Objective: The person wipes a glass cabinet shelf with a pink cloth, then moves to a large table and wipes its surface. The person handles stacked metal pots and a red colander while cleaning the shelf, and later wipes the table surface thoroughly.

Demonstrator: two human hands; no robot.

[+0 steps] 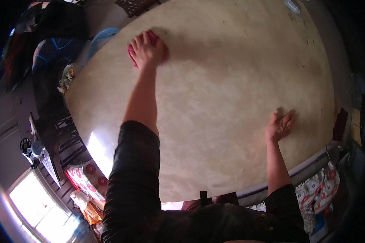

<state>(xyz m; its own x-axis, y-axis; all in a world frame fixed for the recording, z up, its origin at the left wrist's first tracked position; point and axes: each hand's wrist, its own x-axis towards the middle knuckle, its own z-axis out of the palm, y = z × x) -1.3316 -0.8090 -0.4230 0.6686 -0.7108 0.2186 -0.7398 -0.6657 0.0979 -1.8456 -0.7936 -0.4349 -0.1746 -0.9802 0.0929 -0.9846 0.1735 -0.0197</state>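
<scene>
Near the far left edge of a large pale tabletop (200,121), my left hand (146,50) presses down on a bunched red cloth (153,37). Fingers spread over the cloth hide most of it, and its right side looks blurred. My right hand (280,126) is towards the right side of the tabletop and holds nothing. Its fingers are slightly bent and apart, with the thumb pointing away from me; it appears to rest on the surface.
At the top right edge lies a small whitish object (292,6). Beyond the left edge are a blue plastic chair or basin (105,35) and a sewing machine-like device (36,149). Patterned fabric (89,180) lies lower left, with similar fabric (319,191) lower right. A bright window (42,206) is at bottom left.
</scene>
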